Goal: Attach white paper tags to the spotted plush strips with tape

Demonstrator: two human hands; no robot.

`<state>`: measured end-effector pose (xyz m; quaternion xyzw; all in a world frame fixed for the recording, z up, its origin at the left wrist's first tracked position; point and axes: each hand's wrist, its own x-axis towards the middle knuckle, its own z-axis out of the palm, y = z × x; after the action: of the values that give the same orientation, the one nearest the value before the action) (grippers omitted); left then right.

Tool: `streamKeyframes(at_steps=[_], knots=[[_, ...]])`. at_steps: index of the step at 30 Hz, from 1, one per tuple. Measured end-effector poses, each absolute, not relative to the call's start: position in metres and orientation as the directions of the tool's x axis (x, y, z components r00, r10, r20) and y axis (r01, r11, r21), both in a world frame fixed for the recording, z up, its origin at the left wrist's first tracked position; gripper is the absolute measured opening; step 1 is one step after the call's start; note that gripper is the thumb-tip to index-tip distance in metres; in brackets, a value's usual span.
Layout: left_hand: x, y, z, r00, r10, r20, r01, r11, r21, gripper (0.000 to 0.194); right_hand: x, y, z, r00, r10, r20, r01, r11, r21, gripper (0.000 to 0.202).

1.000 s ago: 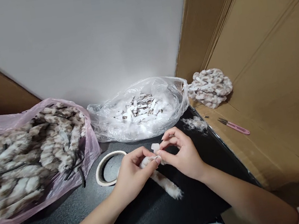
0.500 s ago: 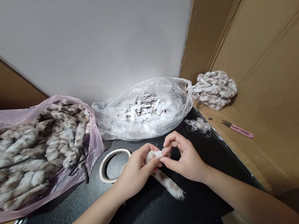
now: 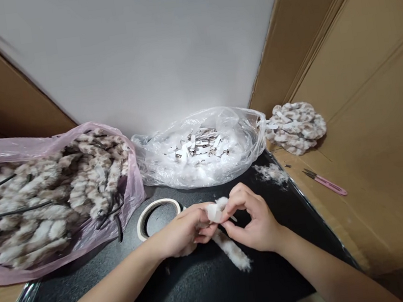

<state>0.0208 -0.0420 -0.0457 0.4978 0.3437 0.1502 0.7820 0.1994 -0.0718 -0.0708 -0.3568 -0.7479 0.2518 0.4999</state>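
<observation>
My left hand (image 3: 185, 230) has its fingers wrapped round a fluffy white-and-brown fur strip (image 3: 232, 252), whose loose end slants down to the right over the black tabletop (image 3: 190, 291). At the upper part of the strip is a small white piece of tape (image 3: 214, 212). My right hand (image 3: 253, 218) pinches the edge of this piece between thumb and index finger, close against the left fingertips. Part of the strip is hidden by the left hand. Just behind the left wrist lies a roll of white tape (image 3: 142, 224).
On the left, a pink plastic bag (image 3: 137, 179) holds many fur strips with black cords. A clear plastic bag (image 3: 152, 172) at the back contains white tags. Further right are a fur bundle (image 3: 297, 128), fluff (image 3: 272, 174) and pink-handled thread snips (image 3: 326, 184) on cardboard.
The left fingers have curled further round the strip. The white piece now stands up flatter toward me, with my right fingers at its edge. The whole view has shifted slightly.
</observation>
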Motion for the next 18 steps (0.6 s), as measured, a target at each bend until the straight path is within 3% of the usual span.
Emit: streamKeyframes(at_steps=[4, 7, 9, 12, 15, 18], knots=[[0.016, -0.040, -0.047, 0.725, 0.617, -0.306, 0.135, 0.309, 0.941, 0.015, 0.199, -0.073, -0.072, -0.292, 0.739, 0.608, 0.268, 0.673, -0.690, 0.028], [0.014, -0.041, -0.046, 0.703, 0.687, -0.183, 0.255, -0.004, 0.967, 0.020, 0.200, -0.074, -0.071, -0.200, 0.732, 0.652, 0.226, 0.682, -0.696, 0.031], [0.014, -0.043, -0.044, 0.710, 0.699, -0.093, 0.375, -0.263, 0.889, 0.023, 0.202, -0.074, -0.067, -0.131, 0.753, 0.645, 0.250, 0.654, -0.714, 0.030], [0.016, -0.046, -0.044, 0.724, 0.689, -0.048, 0.535, -0.515, 0.669, 0.021, 0.202, -0.072, -0.060, -0.184, 0.815, 0.549, 0.344, 0.577, -0.741, 0.020], [0.018, -0.048, -0.047, 0.714, 0.698, -0.058, 0.619, -0.590, 0.518, 0.023, 0.200, -0.070, -0.056, -0.218, 0.853, 0.474, 0.364, 0.522, -0.772, 0.009], [0.018, -0.047, -0.048, 0.693, 0.716, -0.084, 0.643, -0.562, 0.519, 0.027, 0.196, -0.071, -0.056, -0.210, 0.835, 0.508, 0.336, 0.550, -0.765, 0.011]])
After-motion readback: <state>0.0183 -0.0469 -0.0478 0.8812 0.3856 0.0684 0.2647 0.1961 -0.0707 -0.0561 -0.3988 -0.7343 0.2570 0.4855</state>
